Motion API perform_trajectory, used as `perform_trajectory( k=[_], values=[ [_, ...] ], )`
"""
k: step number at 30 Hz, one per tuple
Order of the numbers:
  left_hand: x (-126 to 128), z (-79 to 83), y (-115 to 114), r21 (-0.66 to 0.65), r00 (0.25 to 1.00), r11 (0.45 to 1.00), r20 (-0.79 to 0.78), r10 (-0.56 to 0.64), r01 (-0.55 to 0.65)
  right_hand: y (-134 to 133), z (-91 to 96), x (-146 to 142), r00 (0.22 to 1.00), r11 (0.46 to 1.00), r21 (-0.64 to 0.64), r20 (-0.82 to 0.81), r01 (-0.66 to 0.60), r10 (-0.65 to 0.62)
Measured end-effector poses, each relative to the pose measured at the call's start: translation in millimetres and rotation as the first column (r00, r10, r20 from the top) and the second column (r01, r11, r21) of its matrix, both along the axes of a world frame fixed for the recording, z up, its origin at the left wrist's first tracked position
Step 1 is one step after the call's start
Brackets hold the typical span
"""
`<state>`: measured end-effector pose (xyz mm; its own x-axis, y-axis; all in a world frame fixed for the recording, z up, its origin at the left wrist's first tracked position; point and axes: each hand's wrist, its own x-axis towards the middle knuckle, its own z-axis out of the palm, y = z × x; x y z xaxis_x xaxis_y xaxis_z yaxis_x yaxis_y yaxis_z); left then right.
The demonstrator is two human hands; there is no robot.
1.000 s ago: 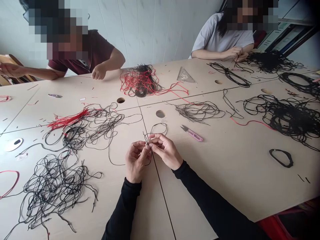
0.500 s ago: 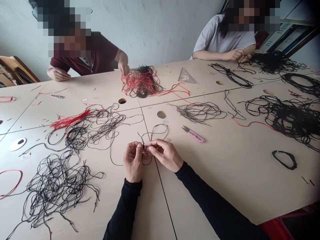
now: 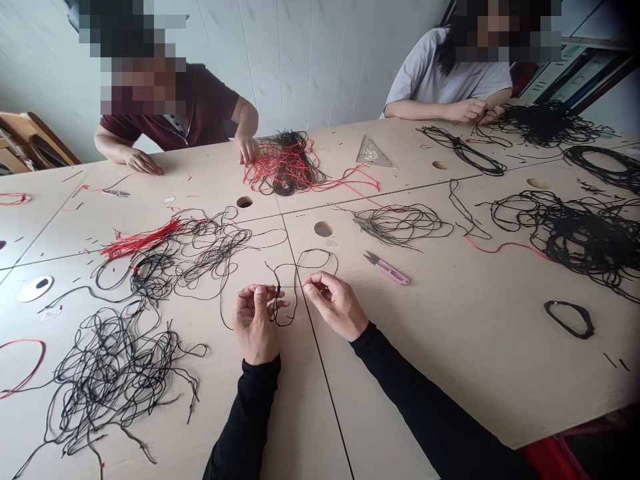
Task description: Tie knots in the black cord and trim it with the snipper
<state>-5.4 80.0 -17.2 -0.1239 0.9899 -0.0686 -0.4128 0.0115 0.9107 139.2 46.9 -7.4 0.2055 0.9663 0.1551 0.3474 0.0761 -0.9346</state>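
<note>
Left hand (image 3: 257,323) fingers pinched on thin black looped cord (image 3: 278,289); right hand (image 3: 339,308) fingers closed on its fine taut strand (image 3: 291,287).

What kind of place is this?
Probably a small handwork room or workshop, though a table at home or in an office can't be ruled out. Signs: a large shared table, tangled black cord piled on it, and pink-handled snips lying within view.
</note>
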Motion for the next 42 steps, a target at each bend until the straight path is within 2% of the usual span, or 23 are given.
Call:
perform_trajectory(
  k=[4, 10, 17, 20, 22, 25, 29, 33, 42],
  values=[
    [1, 0.7, -1, 0.003, 0.999, 0.999, 0.009, -0.044, 0.044, -2, 1.9, -2, 1.0, 1.0, 0.005, 0.029, 0.006, -0.007],
    [5, 1.3, -4, 0.012, 0.99, 0.99, -0.025, -0.142, 0.143, -2, -1.7, -7, 0.996, 0.996, -0.02, -0.015, -0.09, 0.089],
    [5, 0.2, -3, 0.04, 0.988, 0.987, -0.003, -0.153, 0.152, -2, 2.0, -10, 0.998, 0.996, 0.079, 0.04, -0.05, 0.047],
    [4, 0.7, -1, 0.028, 0.989, 0.989, 0.013, -0.147, 0.146, -2, 2.3, -10, 0.999, 0.997, 0.059, 0.029, -0.041, 0.039],
    [3, 1.6, 1, -0.026, 0.979, 0.979, 0.035, -0.2, 0.201, -1, 0.8, -8, 1.0, 0.999, 0.028, -0.007, -0.026, 0.026],
    [3, 2.7, 2, -0.116, 0.942, 0.936, 0.085, -0.325, 0.333, 1, -1.6, -3, 0.997, 1.0, 0.006, -0.073, 0.024, -0.023],
    [5, 3.6, 2, -0.1, 0.896, 0.89, 0.027, -0.444, 0.444, 3, -2.6, 0, 0.99, 1.0, 0.012, -0.138, 0.002, -0.001],
    [7, 6.2, 1, -0.065, 0.916, 0.916, -0.042, -0.4, 0.397, 2, -1.6, -3, 0.982, 0.996, -0.02, -0.169, -0.087, 0.082],
    [9, 6.1, -1, -0.055, 0.945, 0.948, -0.082, -0.316, 0.313, 1, 1.4, -4, 0.985, 0.994, -0.054, -0.153, -0.094, 0.085]
  ],
)
